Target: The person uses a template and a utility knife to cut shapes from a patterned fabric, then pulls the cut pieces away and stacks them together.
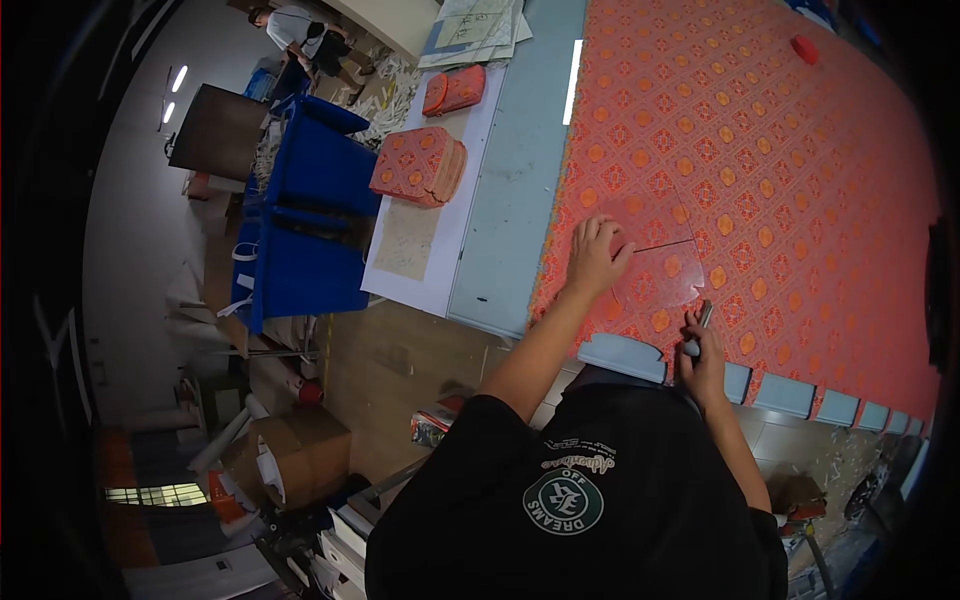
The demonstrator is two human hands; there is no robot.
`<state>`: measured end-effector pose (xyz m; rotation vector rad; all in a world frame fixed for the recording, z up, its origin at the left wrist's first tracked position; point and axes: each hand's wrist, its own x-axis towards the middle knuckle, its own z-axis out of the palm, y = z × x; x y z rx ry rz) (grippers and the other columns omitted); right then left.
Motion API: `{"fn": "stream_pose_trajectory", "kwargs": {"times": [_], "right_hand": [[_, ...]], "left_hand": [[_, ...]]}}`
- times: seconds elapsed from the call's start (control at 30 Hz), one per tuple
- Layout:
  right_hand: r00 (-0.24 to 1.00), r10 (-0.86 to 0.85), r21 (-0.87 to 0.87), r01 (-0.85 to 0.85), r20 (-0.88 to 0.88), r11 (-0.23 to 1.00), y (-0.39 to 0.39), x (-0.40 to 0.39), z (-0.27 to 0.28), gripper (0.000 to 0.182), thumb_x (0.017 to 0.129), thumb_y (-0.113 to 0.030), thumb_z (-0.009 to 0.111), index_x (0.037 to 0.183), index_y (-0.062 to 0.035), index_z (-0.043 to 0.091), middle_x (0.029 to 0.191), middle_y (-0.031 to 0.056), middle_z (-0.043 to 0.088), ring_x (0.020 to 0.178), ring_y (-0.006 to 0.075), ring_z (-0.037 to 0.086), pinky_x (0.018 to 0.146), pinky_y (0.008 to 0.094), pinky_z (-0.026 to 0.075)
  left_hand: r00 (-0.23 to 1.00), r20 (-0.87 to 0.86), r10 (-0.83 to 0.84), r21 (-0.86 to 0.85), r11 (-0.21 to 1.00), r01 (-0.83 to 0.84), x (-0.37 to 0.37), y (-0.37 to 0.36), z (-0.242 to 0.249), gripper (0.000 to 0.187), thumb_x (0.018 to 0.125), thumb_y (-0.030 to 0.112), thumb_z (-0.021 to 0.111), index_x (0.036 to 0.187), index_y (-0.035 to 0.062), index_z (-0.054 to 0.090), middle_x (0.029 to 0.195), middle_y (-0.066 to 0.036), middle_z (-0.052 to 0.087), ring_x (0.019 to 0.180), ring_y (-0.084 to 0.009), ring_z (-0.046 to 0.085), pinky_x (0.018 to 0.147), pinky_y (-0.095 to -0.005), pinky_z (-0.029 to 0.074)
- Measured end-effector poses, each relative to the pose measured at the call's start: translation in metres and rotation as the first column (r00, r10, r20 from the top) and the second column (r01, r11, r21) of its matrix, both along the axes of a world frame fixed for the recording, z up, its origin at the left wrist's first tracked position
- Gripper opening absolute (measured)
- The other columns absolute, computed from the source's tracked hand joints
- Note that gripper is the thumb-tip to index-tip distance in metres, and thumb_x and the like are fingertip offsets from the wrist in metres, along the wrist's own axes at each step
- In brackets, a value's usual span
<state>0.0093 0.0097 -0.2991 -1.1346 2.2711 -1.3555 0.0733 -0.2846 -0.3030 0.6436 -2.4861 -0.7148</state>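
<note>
Red patterned fabric with orange and gold motifs (800,200) covers the right part of the blue-grey table. On it lies a clear template (665,280) with a dark line across it. My left hand (597,255) rests on the template's left part, fingers spread and lying down. At the template's lower right, near the table's front edge, my right hand (703,352) is closed around a slim grey cutting tool (705,313), which points up and away from me.
Stacked red patterned pieces (418,165) and a smaller red bundle (455,91) sit on a white board (440,262) at the left. Beyond are blue bins (310,255) and another person (300,35). A red round object (804,49) lies far right; a cardboard box (300,455) stands lower left.
</note>
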Motion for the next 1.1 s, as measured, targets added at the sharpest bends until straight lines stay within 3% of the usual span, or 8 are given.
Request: {"fn": "stream_pose_trajectory", "kwargs": {"times": [0.17, 0.27, 0.4, 0.57, 0.8, 0.87, 1.1], "right_hand": [[0.999, 0.045, -0.003, -0.046, -0.02, 0.999, 0.002, -0.004, -0.001, 0.038, 0.077, 0.006, 0.068, 0.113, -0.0028, 0.06, 0.132, 0.0201, 0.067, 0.114, 0.0393, 0.062, 0.1, 0.0476, 0.048], [0.996, 0.059, -0.042, -0.062, -0.066, 0.997, 0.0, -0.003, -0.005, 0.039, 0.077, 0.006, 0.069, 0.113, -0.0031, 0.06, 0.13, 0.0187, 0.069, 0.114, 0.0386, 0.063, 0.1, 0.0485, 0.048], [0.994, 0.039, -0.044, -0.044, -0.102, 0.998, 0.003, -0.003, -0.006, 0.044, 0.077, 0.0, 0.072, 0.12, -0.0029, 0.063, 0.122, 0.0144, 0.072, 0.11, 0.0376, 0.063, 0.1, 0.0471, 0.047], [0.997, 0.076, -0.002, -0.076, 0.012, 0.997, 0.006, -0.003, -0.002, 0.06, 0.076, -0.003, 0.074, 0.135, -0.0061, 0.062, 0.116, 0.0123, 0.072, 0.114, 0.0358, 0.061, 0.104, 0.0467, 0.045], [0.998, 0.053, 0.0, -0.053, 0.026, 0.999, 0.004, -0.001, -0.008, 0.06, 0.076, -0.003, 0.075, 0.134, -0.0065, 0.062, 0.116, 0.0117, 0.07, 0.115, 0.0357, 0.06, 0.105, 0.0457, 0.044], [0.999, 0.03, 0.012, -0.03, -0.017, 0.999, 0.004, -0.002, -0.005, 0.059, 0.076, -0.003, 0.075, 0.133, -0.0067, 0.063, 0.115, 0.0113, 0.07, 0.116, 0.0355, 0.06, 0.105, 0.0455, 0.044], [0.998, -0.026, -0.053, 0.023, -0.057, 0.998, 0.001, -0.001, -0.008, 0.059, 0.076, -0.002, 0.075, 0.133, -0.0075, 0.063, 0.11, 0.0096, 0.072, 0.111, 0.034, 0.063, 0.101, 0.0444, 0.047]], "left_hand": [[0.996, 0.04, 0.084, -0.048, 0.996, -0.082, 0.025, 0.025, -0.005, 0.048, 0.088, 0.029, 0.077, 0.125, 0.0036, 0.06, 0.136, -0.024, 0.052, 0.129, -0.0428, 0.047, 0.11, -0.0521, 0.041], [0.994, 0.096, 0.054, 0.026, 0.998, -0.057, 0.044, 0.036, -0.005, 0.059, 0.089, 0.035, 0.075, 0.137, 0.0046, 0.056, 0.148, -0.024, 0.047, 0.139, -0.0443, 0.041, 0.117, -0.0543, 0.035], [0.974, 0.225, 0.008, -0.054, 0.999, 0.005, 0.057, 0.054, 0.001, 0.071, 0.091, 0.039, 0.073, 0.15, 0.0043, 0.05, 0.159, -0.025, 0.039, 0.148, -0.0449, 0.034, 0.121, -0.0556, 0.031], [0.978, 0.209, -0.015, -0.037, 0.999, 0.023, 0.059, 0.058, 0.001, 0.067, 0.094, 0.035, 0.07, 0.149, 0.0025, 0.051, 0.161, -0.024, 0.038, 0.148, -0.045, 0.033, 0.121, -0.0554, 0.028], [0.974, 0.227, 0.01, 0.014, 1.0, -0.013, 0.054, 0.05, -0.003, 0.05, 0.102, 0.024, 0.058, 0.147, 0.0024, 0.053, 0.161, -0.02, 0.04, 0.145, -0.0427, 0.037, 0.12, -0.0537, 0.029], [0.969, 0.245, 0.017, -0.042, 0.999, -0.007, 0.053, 0.048, -0.003, 0.047, 0.103, 0.021, 0.054, 0.147, 0.0028, 0.054, 0.161, -0.018, 0.042, 0.14, -0.0409, 0.042, 0.118, -0.0536, 0.03], [0.975, 0.213, -0.072, -0.057, 0.995, 0.086, 0.043, 0.018, -0.006, 0.046, 0.104, 0.02, 0.054, 0.147, 0.0047, 0.054, 0.16, -0.015, 0.044, 0.138, -0.0394, 0.043, 0.118, -0.0547, 0.03]]}}
